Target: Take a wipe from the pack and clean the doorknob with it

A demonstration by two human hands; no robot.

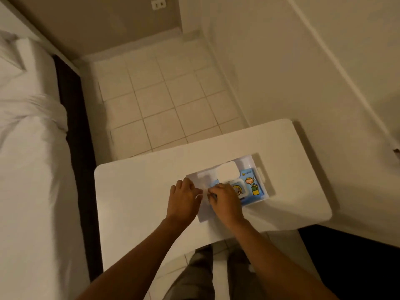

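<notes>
A blue wipe pack (252,187) with cartoon stickers lies in a white tray (260,173) on a small white table (138,191). The pack's white flip lid (228,172) stands open. My left hand (183,200) and my right hand (226,201) meet over the tray's left part, both pinching a white wipe (204,194) stretched between them. The wipe is small and partly hidden by my fingers. No doorknob shows in the head view.
A bed with white sheets (28,148) runs along the left, with a dark gap beside it. Tiled floor (164,105) lies beyond the table. A white wall or door panel (303,72) stands to the right. My legs show under the table's near edge.
</notes>
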